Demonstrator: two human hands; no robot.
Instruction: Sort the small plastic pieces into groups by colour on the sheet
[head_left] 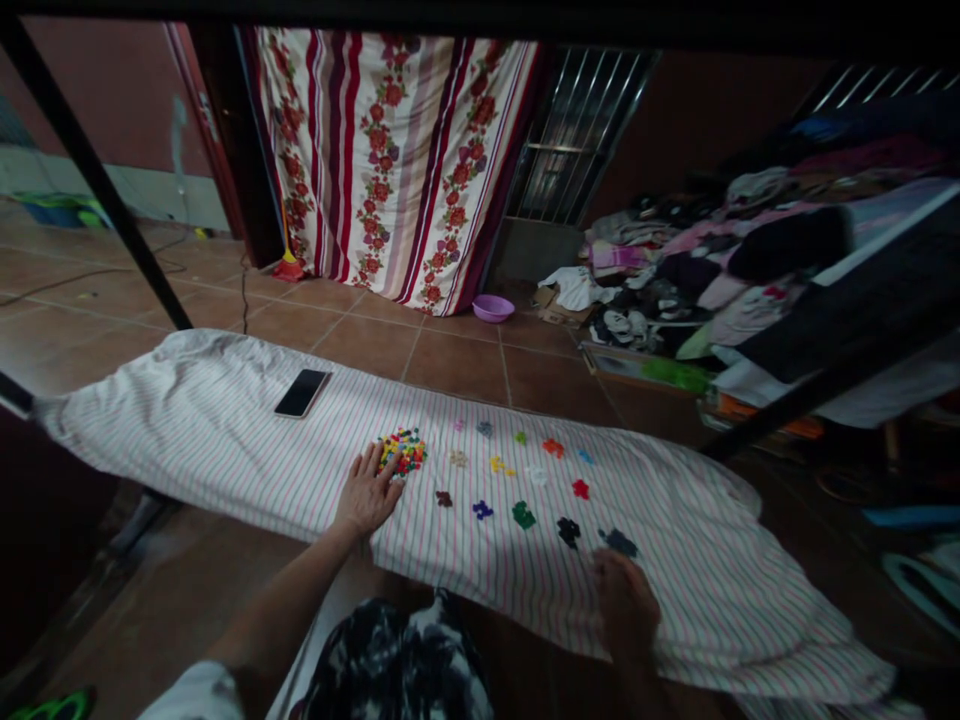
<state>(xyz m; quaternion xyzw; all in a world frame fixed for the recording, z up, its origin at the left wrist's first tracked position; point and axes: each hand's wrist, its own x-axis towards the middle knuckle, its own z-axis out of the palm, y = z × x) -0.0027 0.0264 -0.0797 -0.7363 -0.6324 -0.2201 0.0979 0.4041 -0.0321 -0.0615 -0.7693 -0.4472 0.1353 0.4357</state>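
Note:
My left hand [369, 490] lies with fingers spread at the edge of a pile of small mixed-colour pieces [409, 452], its fingertips touching them. Close by the dark grey pieces [619, 542] is my right hand [626, 595], its fingers curled together; whether anything is between them is hidden. Small single-colour heaps sit in rows between the hands: brown [444, 498], blue [482, 510], green [523, 515] and black pieces [568, 531] in front. Farther back lie yellow [501, 466], red [580, 489], orange [553, 448] and other pale heaps. Each piece is too small to identify.
A striped cloth [225, 440] covers the long surface under the pieces. A phone [302, 392] lies at its left. Beyond are a floral curtain [390, 170], a purple basin [493, 308] and heaped clothes [720, 250]. Dark metal bars [97, 170] rise at both sides.

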